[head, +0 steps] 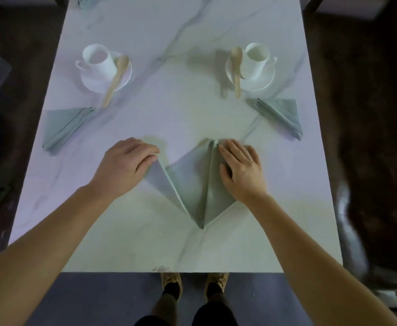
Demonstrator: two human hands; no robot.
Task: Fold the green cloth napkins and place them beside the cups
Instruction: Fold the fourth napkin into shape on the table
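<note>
A green cloth napkin (189,184) lies partly folded in the middle of the marble table (181,109), its point toward me. My left hand (126,167) pinches the napkin's left corner, lifted off the table. My right hand (241,168) lies flat with straight fingers on the folded right flap. One folded green napkin (62,127) lies near the left white cup (99,61). Another folded napkin (282,115) lies near the right white cup (255,60).
Each cup stands on a white saucer (91,83) with a wooden spoon (116,78) beside it; the right saucer (261,83) holds a second spoon (237,69). More green cloth (84,0) shows at the table's far edge. Dark floor surrounds the table.
</note>
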